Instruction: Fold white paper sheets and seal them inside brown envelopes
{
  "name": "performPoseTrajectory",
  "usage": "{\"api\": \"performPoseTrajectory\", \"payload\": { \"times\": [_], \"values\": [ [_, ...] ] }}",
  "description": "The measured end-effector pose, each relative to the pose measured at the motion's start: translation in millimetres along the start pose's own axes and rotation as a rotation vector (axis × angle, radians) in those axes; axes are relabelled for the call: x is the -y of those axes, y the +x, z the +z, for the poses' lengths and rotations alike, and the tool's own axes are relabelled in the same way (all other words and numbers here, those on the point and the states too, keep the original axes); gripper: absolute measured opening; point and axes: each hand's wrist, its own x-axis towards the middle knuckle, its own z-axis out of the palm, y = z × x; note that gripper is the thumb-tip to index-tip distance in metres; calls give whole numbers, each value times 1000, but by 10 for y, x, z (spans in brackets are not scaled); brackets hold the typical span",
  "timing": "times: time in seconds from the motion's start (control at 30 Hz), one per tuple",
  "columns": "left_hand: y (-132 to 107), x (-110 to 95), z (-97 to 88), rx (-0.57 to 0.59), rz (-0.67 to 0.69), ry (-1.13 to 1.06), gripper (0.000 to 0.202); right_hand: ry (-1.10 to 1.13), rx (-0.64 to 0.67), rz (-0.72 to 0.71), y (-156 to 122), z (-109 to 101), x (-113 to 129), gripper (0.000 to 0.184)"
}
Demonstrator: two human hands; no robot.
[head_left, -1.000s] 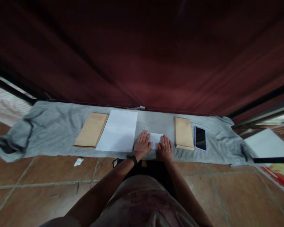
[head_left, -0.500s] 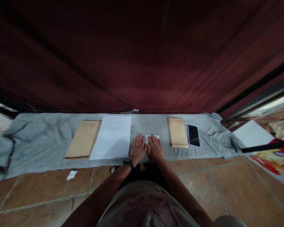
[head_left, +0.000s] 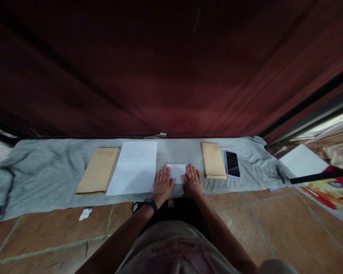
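A small folded white paper (head_left: pixel 177 171) lies on a grey cloth (head_left: pixel 60 167) spread over the tiled floor. My left hand (head_left: pixel 162 185) lies flat, fingers stretched out, on the paper's left edge. My right hand (head_left: pixel 192 181) lies flat on its right edge, fingers also out. A black band sits on my left wrist. Left of my hands lies a stack of white sheets (head_left: pixel 133 166) and beside it a stack of brown envelopes (head_left: pixel 98 169). To the right sits another brown envelope stack (head_left: pixel 213 165).
A dark phone (head_left: pixel 233 163) lies on the cloth right of the envelopes. A dark red curtain (head_left: pixel 171 68) hangs behind the cloth. A crumpled white scrap (head_left: pixel 85 214) lies on the floor tiles. White sheet (head_left: pixel 303 160) and coloured print (head_left: pixel 331 194) lie at far right.
My hands met over the folded paper half a second ago and have since slid apart to its left and right edges, uncovering its middle. The view shifted slightly.
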Motion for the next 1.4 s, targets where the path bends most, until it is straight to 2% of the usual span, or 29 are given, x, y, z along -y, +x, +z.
{"api": "performPoseTrajectory", "payload": {
  "times": [0.23, 0.7, 0.87, 1.07, 1.2, 1.4],
  "values": [
    [-232, -94, -40, 49, 147, -1, 64, 6, -27, 0, -4, -9, 7, 58],
    [-433, -30, -173, 75, 107, 9, 74, -19, -28, 38, -110, -68, -111, 54],
    [-332, -97, -193, 46, 92, 30, 65, -5, -32, 25, -118, -120, -5, 55],
    [8, -171, -127, 57, 152, 5, 61, 51, 20, -107, -166, -132, 145, 50],
    [113, -119, -25, 75, 114, 5, 59, 34, 29, -115, -208, -143, 76, 50],
    [35, -78, 0, 44, 51, 4, 65, 24, 67, -124, -312, -195, -173, 56]
  ]
}}
